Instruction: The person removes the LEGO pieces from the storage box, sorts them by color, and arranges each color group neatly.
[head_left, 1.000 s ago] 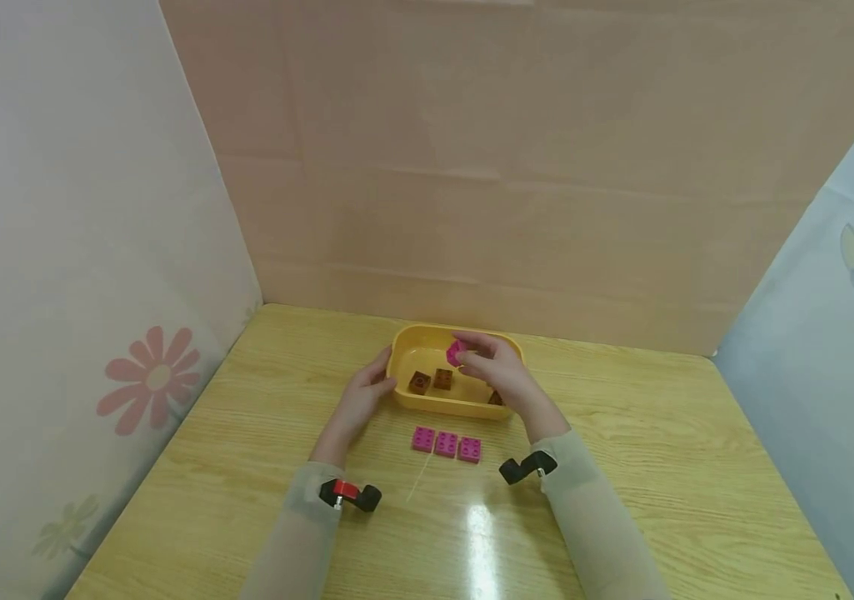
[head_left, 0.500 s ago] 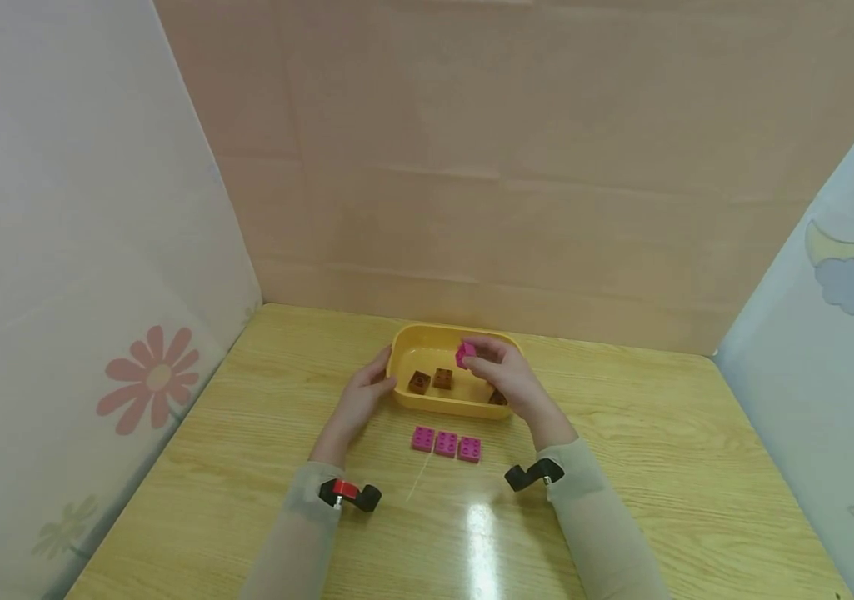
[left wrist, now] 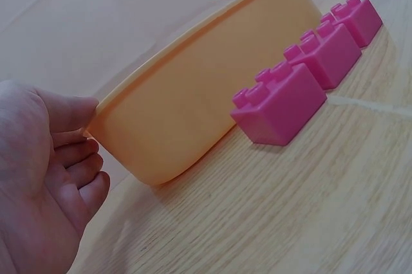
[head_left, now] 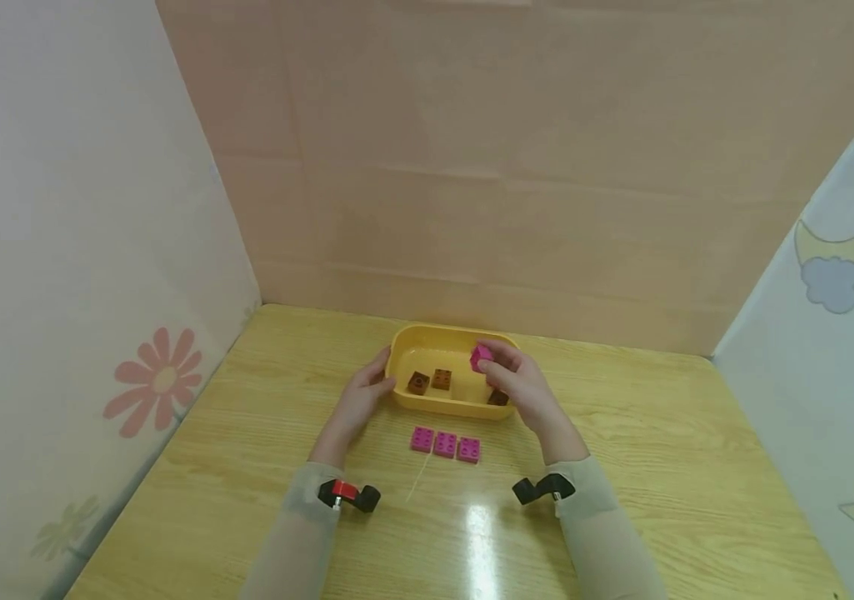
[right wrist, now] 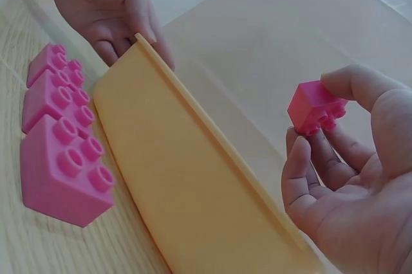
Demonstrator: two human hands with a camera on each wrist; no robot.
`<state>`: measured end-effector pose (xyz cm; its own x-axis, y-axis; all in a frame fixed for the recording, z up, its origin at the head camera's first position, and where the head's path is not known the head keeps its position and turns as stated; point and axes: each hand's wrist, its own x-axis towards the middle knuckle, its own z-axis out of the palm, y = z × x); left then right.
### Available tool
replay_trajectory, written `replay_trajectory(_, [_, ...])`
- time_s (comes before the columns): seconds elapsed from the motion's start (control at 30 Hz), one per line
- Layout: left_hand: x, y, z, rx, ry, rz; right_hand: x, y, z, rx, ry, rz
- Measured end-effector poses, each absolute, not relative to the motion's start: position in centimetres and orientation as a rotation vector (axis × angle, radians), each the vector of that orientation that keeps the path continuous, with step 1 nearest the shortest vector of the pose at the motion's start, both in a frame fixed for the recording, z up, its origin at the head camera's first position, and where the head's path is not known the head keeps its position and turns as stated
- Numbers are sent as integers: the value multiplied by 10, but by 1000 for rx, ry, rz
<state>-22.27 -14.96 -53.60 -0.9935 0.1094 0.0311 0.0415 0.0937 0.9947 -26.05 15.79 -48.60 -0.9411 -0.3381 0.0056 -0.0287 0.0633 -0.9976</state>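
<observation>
My right hand pinches a pink toy building block between thumb and fingers, above the right part of a yellow plastic tub. In the right wrist view the block is tilted, its studs facing down toward the palm. At the tub's left end, my left hand grips the rim, with the thumb against the edge. Brown blocks lie inside the tub, one of them partly under my right hand. A little pink also shows beneath that hand, mostly hidden.
Three pink blocks stand in a row on the wooden table, just in front of the tub, studs up. A beige sheet rises behind the table, and patterned panels flank it.
My right hand has moved a little to the right and toward me with the pink block, which has turned in the fingers. My left hand and the row of blocks stay put.
</observation>
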Motion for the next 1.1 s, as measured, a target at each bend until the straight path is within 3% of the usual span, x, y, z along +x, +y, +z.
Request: replay_trajectory(1.1, [-228, -150, -537, 186, 2299, 2069, -229, 193, -482, -409, 2218, -1872])
